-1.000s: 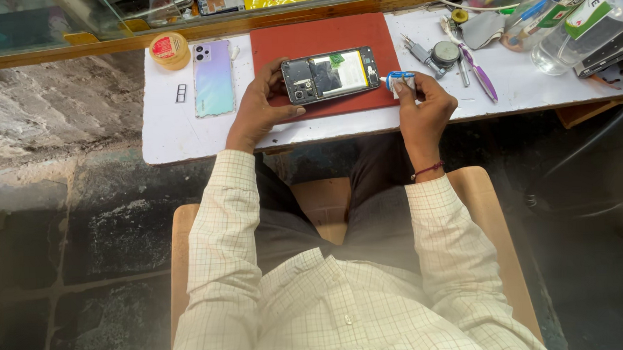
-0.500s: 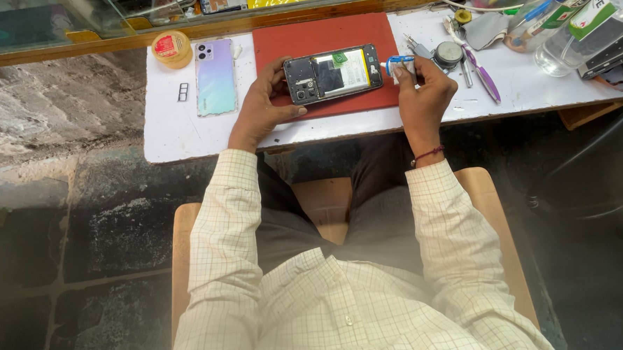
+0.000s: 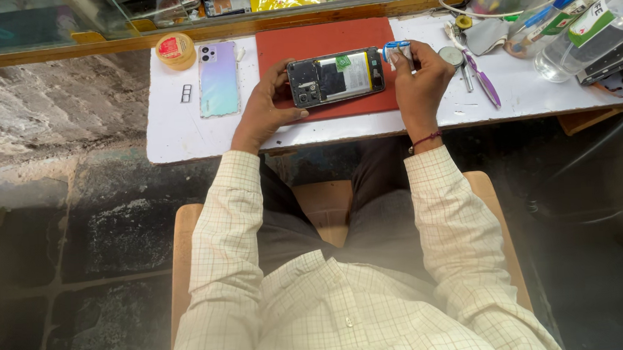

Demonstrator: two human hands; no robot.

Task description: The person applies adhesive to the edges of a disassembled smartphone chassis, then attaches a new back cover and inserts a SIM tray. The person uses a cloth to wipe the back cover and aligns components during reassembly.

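Fingers of the left hand curl round the near-left end of the phone, thumb along its lower edge, pinning it flat; the right hand pinches a small blue-and-white tube closed between thumb and fingertips, its tip just at the phone's right end. The phone lies back-off and face down on the red mat, its battery and boards bare, near the middle of the table.

To do this well, I judge the left hand should hold the phone steady without pressing on the exposed parts, and the tube should be squeezed lightly, its tip kept along the frame edge and away from the camera and connectors.

Left of the mat lies the back cover, well apart, with a small card tray and a round tin near it. Tweezers and a purple tool lie right of the hand.
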